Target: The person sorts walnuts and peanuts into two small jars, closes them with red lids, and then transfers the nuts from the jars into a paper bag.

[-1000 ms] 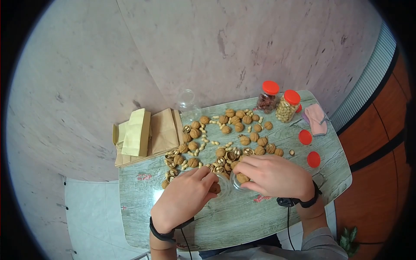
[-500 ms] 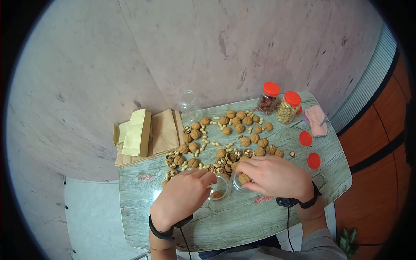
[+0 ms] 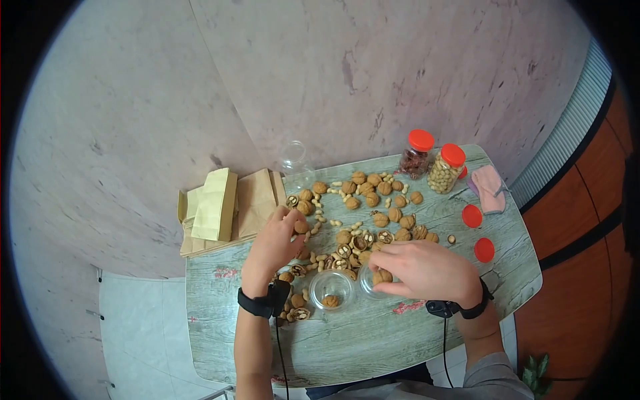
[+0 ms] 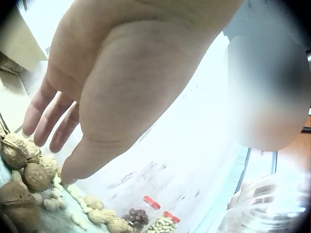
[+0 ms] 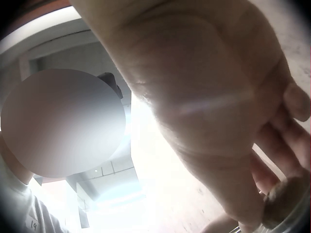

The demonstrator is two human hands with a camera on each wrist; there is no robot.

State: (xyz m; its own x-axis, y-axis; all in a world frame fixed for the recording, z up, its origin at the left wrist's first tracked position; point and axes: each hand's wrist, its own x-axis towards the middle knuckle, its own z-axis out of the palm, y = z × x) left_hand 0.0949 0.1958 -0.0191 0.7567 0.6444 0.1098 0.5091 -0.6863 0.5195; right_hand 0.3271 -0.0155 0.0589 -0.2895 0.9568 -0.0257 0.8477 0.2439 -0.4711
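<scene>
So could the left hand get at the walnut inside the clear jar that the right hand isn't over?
Probably yes: the walnut lies in an open-looking jar, the left hand seems empty and close by, and the right hand is over the other jar.

Head view downward, wrists' seemingly upward

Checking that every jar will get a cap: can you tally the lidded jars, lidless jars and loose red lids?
Lidded jars: 2
Lidless jars: 3
Loose red lids: 3, one partly hidden behind a jar
Total: 8
</scene>
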